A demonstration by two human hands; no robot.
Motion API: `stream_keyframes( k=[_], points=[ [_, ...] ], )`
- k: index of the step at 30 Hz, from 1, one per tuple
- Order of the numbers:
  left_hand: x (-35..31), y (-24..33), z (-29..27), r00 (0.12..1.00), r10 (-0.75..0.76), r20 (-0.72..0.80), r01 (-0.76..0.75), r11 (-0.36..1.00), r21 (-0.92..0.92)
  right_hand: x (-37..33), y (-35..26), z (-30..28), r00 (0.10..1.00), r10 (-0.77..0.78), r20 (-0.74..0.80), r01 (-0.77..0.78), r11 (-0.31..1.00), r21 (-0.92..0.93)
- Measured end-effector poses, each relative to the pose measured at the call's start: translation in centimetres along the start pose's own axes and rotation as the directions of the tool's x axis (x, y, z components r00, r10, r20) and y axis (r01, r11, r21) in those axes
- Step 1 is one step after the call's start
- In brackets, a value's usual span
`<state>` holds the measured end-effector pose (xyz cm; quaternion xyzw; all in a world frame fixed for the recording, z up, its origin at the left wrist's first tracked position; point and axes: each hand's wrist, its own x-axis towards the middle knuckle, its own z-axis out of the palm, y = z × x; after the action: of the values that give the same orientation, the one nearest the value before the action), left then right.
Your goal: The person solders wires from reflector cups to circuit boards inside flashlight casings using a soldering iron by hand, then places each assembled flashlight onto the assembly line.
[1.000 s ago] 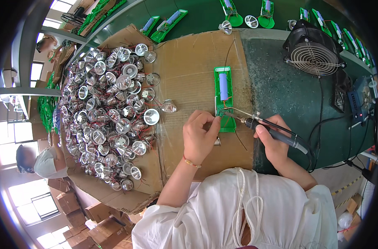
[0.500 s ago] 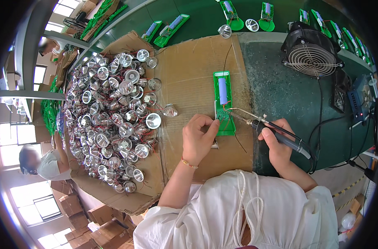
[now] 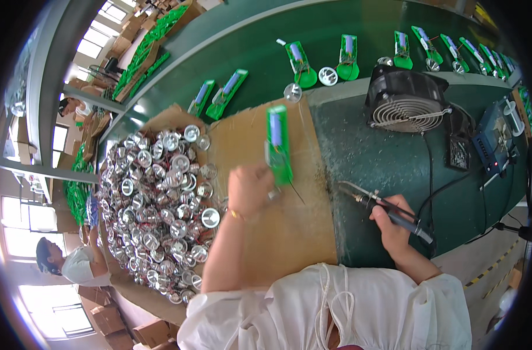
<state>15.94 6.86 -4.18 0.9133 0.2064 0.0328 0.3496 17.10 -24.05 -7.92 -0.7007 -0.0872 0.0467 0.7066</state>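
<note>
My left hand (image 3: pixel 251 188), smeared by motion, is closed at the lower left edge of a green plastic lamp housing (image 3: pixel 284 158). The housing is blurred too and carries a purple cylindrical battery (image 3: pixel 276 128); a dark wire trails from its near end. A small shiny reflector (image 3: pixel 273 193) shows beside my left fingers. To the right, my right hand (image 3: pixel 392 224) grips a soldering iron (image 3: pixel 397 217) with a thin metal feed tube along it. The iron's tip points left, over the green bench and apart from the housing.
Left lies a large heap of silvery reflectors (image 3: pixel 155 216) on cardboard (image 3: pixel 301 227). A black fan (image 3: pixel 409 102) and a blue soldering station (image 3: pixel 490 140) with cables stand right. Several green housings (image 3: pixel 347 58) line the bench's far side. Another person (image 3: pixel 73 262) works at far left.
The soldering iron has come away from the housing to the right. My left hand and the housing have shifted away from me. The whole view has tilted.
</note>
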Motion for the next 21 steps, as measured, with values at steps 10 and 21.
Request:
stream_keyframes(
  k=[10,21],
  points=[
    [26.4,4.4,-3.2,0.918,0.352,-0.184,-0.173,0.772,0.611,0.1,0.5,0.0,0.988,0.157,0.002,-0.157,0.987,-0.022],
    [36.2,7.0,5.6,0.907,0.392,0.154,-0.328,0.429,0.841,0.8,2.6,-0.1,0.994,-0.106,-0.016,0.107,0.989,0.104]
  ],
)
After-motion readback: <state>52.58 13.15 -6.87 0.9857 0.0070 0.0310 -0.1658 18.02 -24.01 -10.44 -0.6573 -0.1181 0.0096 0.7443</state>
